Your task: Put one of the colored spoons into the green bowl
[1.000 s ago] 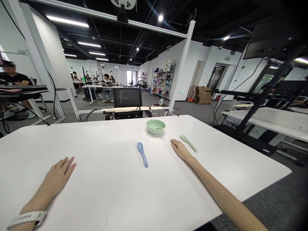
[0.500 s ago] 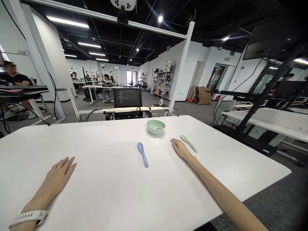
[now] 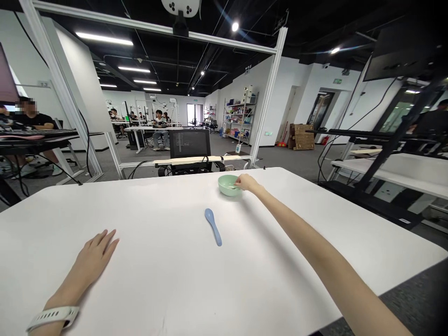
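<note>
My right hand (image 3: 247, 182) reaches far across the white table (image 3: 168, 289) to the right rim of a pale green bowl (image 3: 228, 185). Its fingers are pinched together at the end of a pale green spoon (image 3: 232, 187) that lies in the bowl. A blue spoon (image 3: 213, 226) lies on the table nearer to me, left of my right forearm, with its bowl end pointing away. My left hand (image 3: 93, 257) rests flat on the table at the near left, fingers stretched out and holding nothing. A white band (image 3: 52, 316) sits on its wrist.
A black office chair (image 3: 190, 150) stands behind the table's far edge, inside a white metal frame (image 3: 268, 100). Another white desk and a black stand (image 3: 381, 175) are to the right. People sit at desks far back and at the left.
My right hand left its flat spot beside the green spoon on the table and moved forward to the bowl, fingers now pinched. That spoon no longer shows on the table. My left hand stayed put.
</note>
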A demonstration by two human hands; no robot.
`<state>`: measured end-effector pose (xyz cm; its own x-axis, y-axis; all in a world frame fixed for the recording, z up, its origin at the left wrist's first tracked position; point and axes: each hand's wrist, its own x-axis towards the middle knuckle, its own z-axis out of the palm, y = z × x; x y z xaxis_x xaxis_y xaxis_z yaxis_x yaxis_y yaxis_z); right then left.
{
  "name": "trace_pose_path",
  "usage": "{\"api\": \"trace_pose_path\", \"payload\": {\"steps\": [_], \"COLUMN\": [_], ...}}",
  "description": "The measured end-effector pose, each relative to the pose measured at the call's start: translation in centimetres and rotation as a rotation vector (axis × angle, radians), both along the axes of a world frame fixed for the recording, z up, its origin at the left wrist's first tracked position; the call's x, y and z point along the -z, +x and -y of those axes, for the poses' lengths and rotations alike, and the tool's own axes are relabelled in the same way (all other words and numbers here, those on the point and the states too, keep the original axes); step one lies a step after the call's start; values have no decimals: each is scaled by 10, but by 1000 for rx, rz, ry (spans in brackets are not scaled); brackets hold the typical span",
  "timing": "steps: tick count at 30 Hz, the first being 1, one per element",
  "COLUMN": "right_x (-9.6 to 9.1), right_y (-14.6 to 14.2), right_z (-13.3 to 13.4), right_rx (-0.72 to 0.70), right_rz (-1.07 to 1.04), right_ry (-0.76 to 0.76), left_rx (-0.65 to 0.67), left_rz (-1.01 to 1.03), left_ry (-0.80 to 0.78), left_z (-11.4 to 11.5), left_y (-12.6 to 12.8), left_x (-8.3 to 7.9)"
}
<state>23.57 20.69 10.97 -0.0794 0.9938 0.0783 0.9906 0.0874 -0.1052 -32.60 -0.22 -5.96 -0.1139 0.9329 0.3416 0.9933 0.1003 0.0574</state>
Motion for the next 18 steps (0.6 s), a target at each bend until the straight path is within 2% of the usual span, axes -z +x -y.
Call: {"api": "trace_pose_path", "payload": {"steps": [6, 11, 14, 18], "right_x": [8, 3, -5, -5], "right_y": [-16, -13, 4, 50], "right_z": [-12, -18, -14, 4], "right_rx": [62, 80, 93, 141], "right_rz": [19, -1, -15, -4], "right_ry": [-26, 30, 66, 74], "left_rx": [-39, -41, -45, -16], "left_rz": [67, 57, 44, 35], "left_ry": [-31, -7, 8, 0], "left_z": [3, 5, 3, 1], "left_y": [9, 10, 6, 2], "left_x": [-10, -10, -5, 0]}}
